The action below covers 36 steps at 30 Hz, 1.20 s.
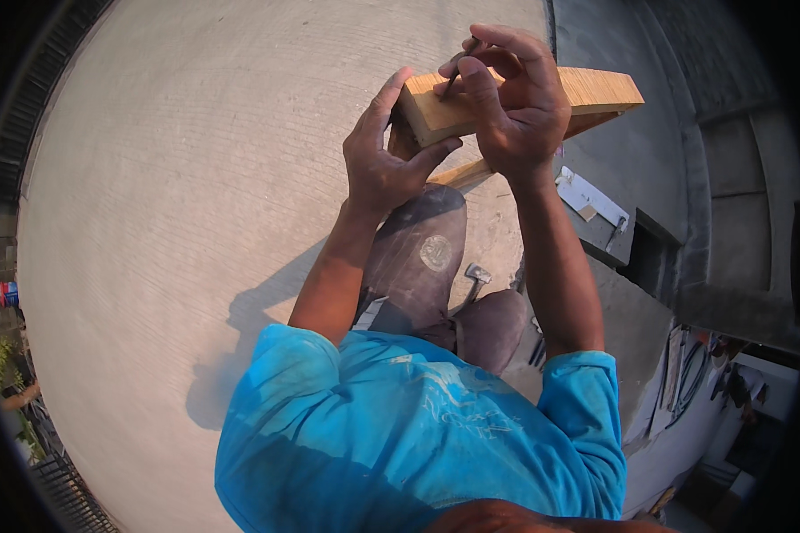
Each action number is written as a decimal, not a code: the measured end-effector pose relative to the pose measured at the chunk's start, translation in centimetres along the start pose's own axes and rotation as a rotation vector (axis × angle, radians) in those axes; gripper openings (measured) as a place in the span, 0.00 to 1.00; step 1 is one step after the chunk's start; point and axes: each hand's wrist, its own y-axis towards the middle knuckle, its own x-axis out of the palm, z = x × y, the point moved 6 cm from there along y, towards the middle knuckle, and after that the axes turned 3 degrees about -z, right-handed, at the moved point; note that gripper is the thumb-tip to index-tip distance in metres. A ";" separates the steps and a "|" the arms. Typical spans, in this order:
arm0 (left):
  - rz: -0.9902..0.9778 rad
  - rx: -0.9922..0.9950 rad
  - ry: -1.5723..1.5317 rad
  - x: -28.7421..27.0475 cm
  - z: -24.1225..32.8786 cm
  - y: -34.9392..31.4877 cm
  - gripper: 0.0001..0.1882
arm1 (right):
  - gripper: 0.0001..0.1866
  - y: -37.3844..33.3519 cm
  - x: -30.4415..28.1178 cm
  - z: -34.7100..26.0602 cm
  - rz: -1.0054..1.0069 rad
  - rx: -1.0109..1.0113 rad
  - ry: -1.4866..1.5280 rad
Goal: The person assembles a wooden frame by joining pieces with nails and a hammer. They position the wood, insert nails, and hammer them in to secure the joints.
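A pale wooden piece (600, 89) with a wide top face is held up in front of me, above my raised knee. My left hand (378, 169) grips its left end, the thumb along the near edge and the fingers at the far side. In my right hand (529, 115) a thin dark rod, like a nail or pencil (454, 80), is pinched between thumb and fingers. Its lower tip meets the wood's top face near the left end; the rest is partly covered by my fingers. Lower wooden strips (462, 174) show beneath the piece.
A hammer-like tool with a metal head (477, 273) lies between my knees. To the right, a white board (593, 197) with a small wooden scrap on it rests by a concrete ledge (627, 306). Ridged concrete floor (151, 222) spreads out on the left.
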 end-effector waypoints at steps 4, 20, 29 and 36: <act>-0.105 -0.042 -0.063 -0.3 0.3 0.6 0.46 | 0.11 -0.2 -0.3 0.3 -0.013 -0.034 -0.043; -0.116 0.108 -0.025 -0.1 4.8 6.4 0.11 | 0.13 -0.2 -1.5 -1.4 0.078 -0.149 -0.303; -0.035 0.220 -0.084 1.6 2.6 5.4 0.13 | 0.33 -41.9 -13.9 13.3 0.627 1.324 -0.709; -0.024 0.200 -0.055 2.2 1.1 5.2 0.13 | 0.38 -64.3 -11.8 20.2 0.303 2.165 -0.940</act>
